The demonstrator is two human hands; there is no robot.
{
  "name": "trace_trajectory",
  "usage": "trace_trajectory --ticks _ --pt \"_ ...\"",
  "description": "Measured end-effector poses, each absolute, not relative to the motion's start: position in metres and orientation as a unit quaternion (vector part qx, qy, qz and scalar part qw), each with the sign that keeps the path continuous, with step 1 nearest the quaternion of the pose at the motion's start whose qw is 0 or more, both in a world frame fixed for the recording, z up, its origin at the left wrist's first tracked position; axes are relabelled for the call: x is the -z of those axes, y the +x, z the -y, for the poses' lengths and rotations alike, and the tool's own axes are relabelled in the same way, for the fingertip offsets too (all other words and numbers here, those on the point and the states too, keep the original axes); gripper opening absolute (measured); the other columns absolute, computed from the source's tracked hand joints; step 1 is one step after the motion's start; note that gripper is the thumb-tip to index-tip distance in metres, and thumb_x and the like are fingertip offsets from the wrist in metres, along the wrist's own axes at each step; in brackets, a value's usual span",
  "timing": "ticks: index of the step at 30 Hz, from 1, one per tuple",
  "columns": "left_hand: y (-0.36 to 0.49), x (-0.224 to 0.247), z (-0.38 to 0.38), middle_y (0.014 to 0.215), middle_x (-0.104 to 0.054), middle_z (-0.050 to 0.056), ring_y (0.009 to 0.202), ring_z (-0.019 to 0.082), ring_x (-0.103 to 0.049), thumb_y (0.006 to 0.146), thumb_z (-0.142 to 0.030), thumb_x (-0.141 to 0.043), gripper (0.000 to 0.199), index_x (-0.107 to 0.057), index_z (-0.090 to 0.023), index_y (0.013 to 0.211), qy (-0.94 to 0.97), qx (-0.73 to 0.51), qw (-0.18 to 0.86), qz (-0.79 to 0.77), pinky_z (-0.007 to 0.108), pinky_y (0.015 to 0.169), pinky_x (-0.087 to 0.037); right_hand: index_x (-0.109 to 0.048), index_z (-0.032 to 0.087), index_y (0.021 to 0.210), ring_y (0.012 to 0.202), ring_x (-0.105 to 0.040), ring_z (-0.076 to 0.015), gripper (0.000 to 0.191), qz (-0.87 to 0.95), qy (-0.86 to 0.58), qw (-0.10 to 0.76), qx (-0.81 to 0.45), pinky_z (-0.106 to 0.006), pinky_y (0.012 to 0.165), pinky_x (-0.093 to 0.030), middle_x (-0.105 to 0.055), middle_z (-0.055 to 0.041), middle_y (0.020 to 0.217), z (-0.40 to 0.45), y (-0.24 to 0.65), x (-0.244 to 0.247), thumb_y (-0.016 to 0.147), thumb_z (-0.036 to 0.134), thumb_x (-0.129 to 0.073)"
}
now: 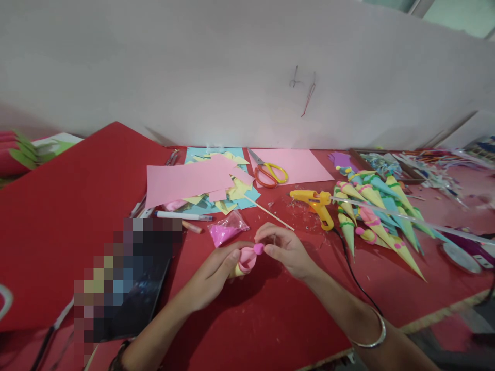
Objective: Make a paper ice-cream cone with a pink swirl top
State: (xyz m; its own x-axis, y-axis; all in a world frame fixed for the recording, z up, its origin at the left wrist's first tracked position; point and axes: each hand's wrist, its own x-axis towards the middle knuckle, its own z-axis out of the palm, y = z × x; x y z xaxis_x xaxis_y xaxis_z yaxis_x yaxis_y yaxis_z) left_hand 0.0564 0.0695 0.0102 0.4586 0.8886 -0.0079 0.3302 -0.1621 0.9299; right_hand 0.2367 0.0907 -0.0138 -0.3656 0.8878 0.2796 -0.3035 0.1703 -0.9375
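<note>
My left hand [216, 273] is wrapped round a small paper cone [234, 271], pale yellow outside with a rolled pink rim [248, 260]. The cone's open end faces me, and my fingers hide much of its body. At the rim's right side sits a bright pink lump of modelling clay [259, 249]. The thumb and fingers of my right hand [286, 251] close on this lump from the right. Just beyond my hands lies a clear plastic bag of pink clay [229, 228].
A yellow hot glue gun [315, 202] with a long glue stick lies right, beside a pile of decorated paper cones [377, 206]. Scissors [270, 172], pink paper [185, 180], scraps, a marker [183, 216] and a thin stick [270, 214] lie behind. A dark tablet-like device [143, 293] is left.
</note>
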Motion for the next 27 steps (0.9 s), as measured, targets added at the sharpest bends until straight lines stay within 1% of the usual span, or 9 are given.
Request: trace_trajectory --ticks 2,5,7,12,15,19,22,27 --pt "0.056 -0.010 -0.069 0.083 -0.066 0.001 0.072 0.016 -0.057 0.089 -0.039 -0.030 0.039 -0.059 -0.021 0.107 0.697 -0.286 0.486 -0.443 0.026 0.069 -0.046 -0.066 0.025 0.084 0.075 -0.050 -0.0126 0.011 0.581 -0.256 0.502 -0.587 -0.028 0.070 -0.038 -0.055 -0.0002 0.079 -0.091 0.237 0.013 0.073 0.029 -0.064" --pt "0.056 -0.008 -0.068 0.070 -0.064 0.001 0.059 0.015 -0.055 0.088 -0.041 -0.030 0.041 -0.058 -0.019 0.108 0.683 -0.282 0.498 -0.454 0.024 0.056 -0.046 -0.067 0.025 0.080 0.076 -0.050 -0.0122 0.007 0.581 -0.262 0.496 -0.589 -0.028 0.072 -0.038 -0.055 0.0001 0.078 -0.090 0.237 0.012 0.073 0.025 -0.064" --pt "0.056 -0.008 -0.067 0.068 -0.063 0.000 0.057 0.014 -0.054 0.088 -0.041 -0.030 0.041 -0.058 -0.019 0.107 0.683 -0.286 0.496 -0.454 0.024 0.054 -0.046 -0.067 0.025 0.079 0.076 -0.050 -0.0122 0.007 0.579 -0.263 0.496 -0.591 -0.028 0.072 -0.039 -0.055 0.0002 0.078 -0.090 0.236 0.012 0.073 0.024 -0.064" --pt "0.058 -0.008 -0.070 0.081 -0.063 0.001 0.073 0.016 -0.057 0.089 -0.037 -0.029 0.036 -0.057 -0.022 0.106 0.714 -0.293 0.474 -0.424 0.025 0.066 -0.048 -0.065 0.027 0.090 0.074 -0.051 -0.0122 0.017 0.565 -0.275 0.498 -0.598 -0.027 0.069 -0.040 -0.054 0.0002 0.080 -0.089 0.236 0.014 0.073 0.028 -0.064" --pt "0.058 -0.006 -0.071 0.088 -0.063 0.002 0.082 0.017 -0.057 0.090 -0.035 -0.029 0.034 -0.054 -0.021 0.108 0.733 -0.285 0.449 -0.423 0.026 0.071 -0.047 -0.066 0.026 0.087 0.074 -0.051 -0.0118 0.015 0.560 -0.297 0.497 -0.593 -0.026 0.067 -0.040 -0.053 0.0004 0.080 -0.089 0.236 0.015 0.072 0.026 -0.065" --pt "0.059 -0.004 -0.071 0.102 -0.062 0.005 0.091 0.019 -0.057 0.089 -0.033 -0.033 0.032 -0.051 -0.021 0.112 0.765 -0.278 0.389 -0.431 0.029 0.078 -0.046 -0.067 0.026 0.084 0.075 -0.051 -0.0114 0.013 0.565 -0.312 0.500 -0.577 -0.026 0.069 -0.040 -0.053 0.0008 0.079 -0.090 0.237 0.015 0.073 0.021 -0.064" --pt "0.058 -0.002 -0.071 0.110 -0.059 0.006 0.097 0.021 -0.055 0.088 -0.032 -0.035 0.031 -0.047 -0.022 0.115 0.784 -0.270 0.352 -0.434 0.030 0.081 -0.045 -0.068 0.027 0.085 0.076 -0.051 -0.0113 0.014 0.563 -0.303 0.503 -0.581 -0.026 0.069 -0.040 -0.053 0.0008 0.080 -0.090 0.237 0.014 0.074 0.020 -0.063" --pt "0.056 0.001 -0.072 0.111 -0.058 0.006 0.098 0.020 -0.055 0.087 -0.031 -0.038 0.028 -0.046 -0.022 0.113 0.802 -0.262 0.319 -0.433 0.029 0.080 -0.044 -0.067 0.027 0.086 0.074 -0.050 -0.0115 0.015 0.574 -0.304 0.500 -0.573 -0.026 0.067 -0.039 -0.052 0.0007 0.080 -0.090 0.237 0.015 0.073 0.022 -0.064"
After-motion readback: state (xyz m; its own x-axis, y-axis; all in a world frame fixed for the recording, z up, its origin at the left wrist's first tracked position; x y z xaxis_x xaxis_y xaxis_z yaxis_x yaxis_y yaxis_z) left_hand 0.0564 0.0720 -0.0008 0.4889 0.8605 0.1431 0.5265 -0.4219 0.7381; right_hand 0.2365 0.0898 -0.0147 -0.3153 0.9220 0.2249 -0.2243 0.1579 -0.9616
